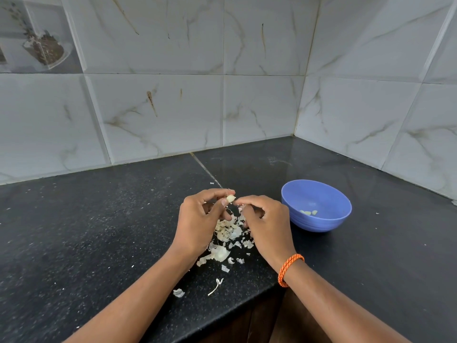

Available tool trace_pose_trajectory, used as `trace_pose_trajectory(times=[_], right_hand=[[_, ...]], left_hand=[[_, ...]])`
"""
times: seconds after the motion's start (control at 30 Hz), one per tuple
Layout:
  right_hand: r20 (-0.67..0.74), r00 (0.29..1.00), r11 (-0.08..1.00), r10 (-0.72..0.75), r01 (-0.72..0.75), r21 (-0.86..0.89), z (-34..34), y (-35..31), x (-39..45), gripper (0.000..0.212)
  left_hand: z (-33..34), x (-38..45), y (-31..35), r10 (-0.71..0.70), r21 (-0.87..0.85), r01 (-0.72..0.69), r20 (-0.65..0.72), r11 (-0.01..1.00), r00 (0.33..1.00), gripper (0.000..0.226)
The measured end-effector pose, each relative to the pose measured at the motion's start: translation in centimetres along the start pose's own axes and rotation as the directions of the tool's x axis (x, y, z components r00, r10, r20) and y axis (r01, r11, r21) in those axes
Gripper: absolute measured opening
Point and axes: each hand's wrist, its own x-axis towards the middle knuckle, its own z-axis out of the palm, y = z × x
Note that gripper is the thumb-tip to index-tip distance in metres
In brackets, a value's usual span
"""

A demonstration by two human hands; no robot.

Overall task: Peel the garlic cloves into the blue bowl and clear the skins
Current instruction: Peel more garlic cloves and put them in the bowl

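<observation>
While pinched, clove (230, 199) joins hands (197, 219).

Over a black counter (99, 219), the left hand (197, 219) pinches a garlic clove (230, 198) between thumb and fingers, and the right hand (265, 219) picks at its tip with curled fingers. Loose skins (228, 233) lie heaped beneath both hands. A blue bowl (321, 222) just right of them holds a few peeled cloves (309, 212).
</observation>
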Motion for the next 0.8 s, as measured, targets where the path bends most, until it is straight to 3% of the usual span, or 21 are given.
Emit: trace_pose_trajectory(times=[0.13,0.33,0.43,0.57,0.8], right_hand=[[-0.017,1.0,0.999,-0.011,0.01,-0.049,-0.13,0.26,0.23,0.035],[0.044,0.995,0.987,0.086,-0.091,0.133,-0.08,0.1,0.27,0.026],[0.058,0.997,0.985,0.057,-0.065,0.161,-0.13,0.29,0.24,0.013],[0.099,0.995,0.965,0.029,-0.054,0.257,-0.23,0.37,0.43,0.02],[0.151,0.989,0.971,0.012,-0.048,0.235,-0.42,0.68,0.48,0.025]], left_hand=[[0.08,-0.06,-0.02,0.004,0.013,-0.004,0.021,1.0,1.0,0.025],[0.23,-0.13,-0.18,0.016,0.043,-0.017,0.032,0.999,0.999,0.024],[0.3,-0.25,0.03,0.072,0.135,-0.077,0.043,0.988,0.996,0.024],[0.36,-0.41,0.37,0.127,0.21,-0.138,0.067,0.968,0.99,0.023],[0.28,-0.61,0.6,0.063,0.109,-0.068,0.054,0.992,0.997,0.028]])
